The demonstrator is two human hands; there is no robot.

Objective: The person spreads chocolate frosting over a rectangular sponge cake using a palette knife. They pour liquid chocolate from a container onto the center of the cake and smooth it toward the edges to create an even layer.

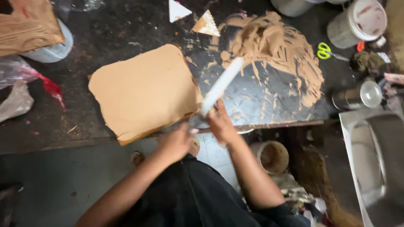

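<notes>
The flat board [145,90] on the dark table [63,122] is already covered in smooth tan paste. A big heap of paste [273,50] waits beside it. The right hand [219,124] grips a long white scraper [221,84]. The left hand [176,143] seems curled at the board's edge, though it's blurry. A white tub [357,23] looks smeared inside.

The board [143,90] in front of me is coated an even tan, the same tan as the putty [280,50] smeared in streaks over my black, stained tabletop [105,38]. My scraper blade [221,84] is white, the scissors [325,51] have bright yellow-green handles, and the plastic bag [46,84] shows red.
</notes>
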